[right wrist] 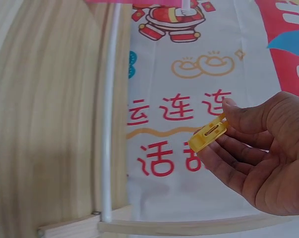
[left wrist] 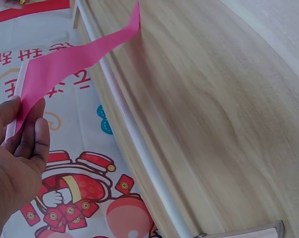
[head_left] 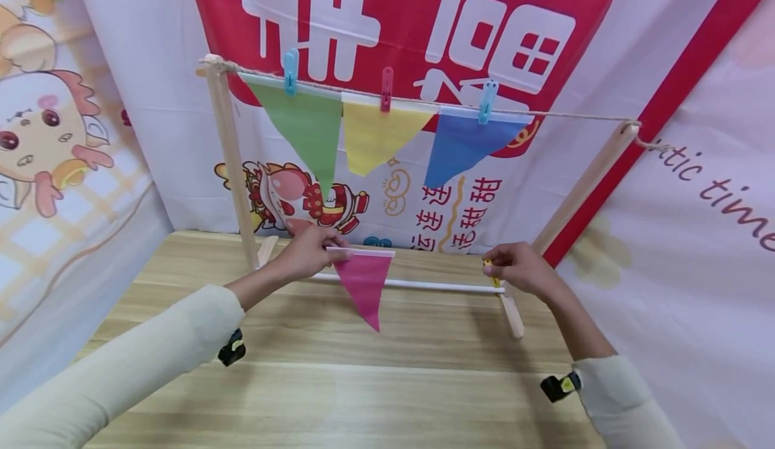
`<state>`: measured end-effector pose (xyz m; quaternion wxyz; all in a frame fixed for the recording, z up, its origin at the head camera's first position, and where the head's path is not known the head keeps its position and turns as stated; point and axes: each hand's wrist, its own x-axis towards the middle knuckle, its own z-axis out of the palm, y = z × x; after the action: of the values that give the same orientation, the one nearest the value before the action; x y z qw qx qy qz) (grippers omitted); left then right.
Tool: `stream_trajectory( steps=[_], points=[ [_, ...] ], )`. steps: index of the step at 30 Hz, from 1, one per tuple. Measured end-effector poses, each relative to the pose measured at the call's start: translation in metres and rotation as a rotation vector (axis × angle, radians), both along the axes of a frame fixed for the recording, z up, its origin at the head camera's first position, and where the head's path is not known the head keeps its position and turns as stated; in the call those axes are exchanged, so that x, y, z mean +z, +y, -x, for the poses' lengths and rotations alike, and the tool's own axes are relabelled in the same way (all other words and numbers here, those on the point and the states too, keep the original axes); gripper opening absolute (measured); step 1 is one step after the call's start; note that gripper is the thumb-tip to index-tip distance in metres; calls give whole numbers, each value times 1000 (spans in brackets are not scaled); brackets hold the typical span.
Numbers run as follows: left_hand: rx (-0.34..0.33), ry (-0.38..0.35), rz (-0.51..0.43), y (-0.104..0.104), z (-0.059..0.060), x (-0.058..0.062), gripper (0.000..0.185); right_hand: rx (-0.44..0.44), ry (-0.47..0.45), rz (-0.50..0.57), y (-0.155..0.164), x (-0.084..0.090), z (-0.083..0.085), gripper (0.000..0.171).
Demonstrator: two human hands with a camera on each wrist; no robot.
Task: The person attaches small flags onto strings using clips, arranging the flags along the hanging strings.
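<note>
Printed banners hang all round the wooden surface (head_left: 387,382), and on it stands a small wooden rack (head_left: 227,159) with a string (head_left: 545,114) stretched across its top. Three flags already hang from that string, green, yellow and blue, each under its own peg.

My left hand (head_left: 309,252) pinches the pink flag (head_left: 365,286) by the left end of its white top hem, thumb and fingers closed on the fabric; the hem runs level, left to right, and the point hangs straight down in front of the rack's low white rod (head_left: 424,285), clear of the surface. My right hand (head_left: 521,268) is well apart from it, over the right foot of the rack, with the thumb and fingers curled round a yellow peg (right wrist: 209,135) (its jaws look shut, though I cannot be sure from this angle).

What matters is where the bare string lies: up and to the right of the pink flag, between the blue flag (head_left: 463,145) and the right post. My peg hand is the nearer one to that stretch. The flag's hem already lies roughly parallel to the string, which slopes slightly down to the right, so I judge it needs lifting more than turning.
</note>
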<state>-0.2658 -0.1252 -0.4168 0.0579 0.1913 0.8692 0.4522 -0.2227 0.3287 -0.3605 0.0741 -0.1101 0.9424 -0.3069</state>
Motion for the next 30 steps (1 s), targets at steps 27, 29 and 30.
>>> stream_trajectory(
  steps=[27, 29, 30],
  points=[
    [-6, 58, -75, 28, -1, 38, 14, -56, 46, -28, -20, 54, 4, 39],
    [-7, 46, -81, 28, 0, 40, 16, -51, 56, -27, -21, 56, 4, 39],
    [-8, 44, -81, 28, 0, 41, 17, -51, 58, -24, -21, 57, 4, 39]
  ],
)
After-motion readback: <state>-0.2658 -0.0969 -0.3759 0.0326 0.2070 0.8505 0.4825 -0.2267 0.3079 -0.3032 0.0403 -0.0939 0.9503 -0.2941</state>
